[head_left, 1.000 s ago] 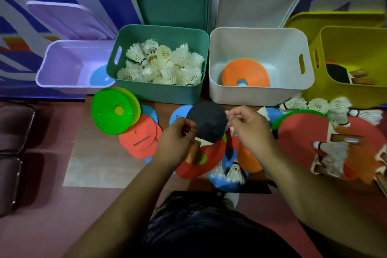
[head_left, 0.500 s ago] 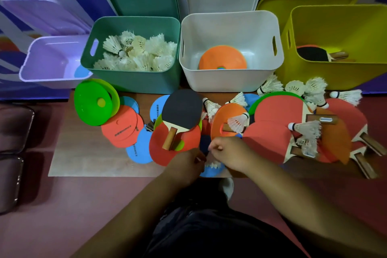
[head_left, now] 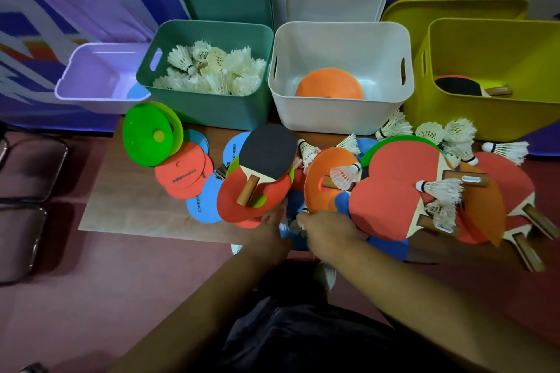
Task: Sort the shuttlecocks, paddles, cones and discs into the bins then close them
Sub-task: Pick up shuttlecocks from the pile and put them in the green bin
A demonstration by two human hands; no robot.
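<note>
Wood board (head_left: 127, 209) on reddish floor, striped blue wall behind. The white bin (head_left: 339, 118) stands open w/ an orange cone (head_left: 328, 85) inside. Green bin (head_left: 206, 112) just left of it holds shuttlecocks (head_left: 212, 70); yellow bin (head_left: 485, 118) right of it holds a paddle (head_left: 460, 86). In front of the white bin both hands meet at the pile. Right hand (head_left: 327, 233) has fingers curled, pinching a small shuttlecock (head_left: 295, 223). Left hand (head_left: 268, 225) is at the red disc (head_left: 257, 200) edge; its grip cannot be told.
</note>
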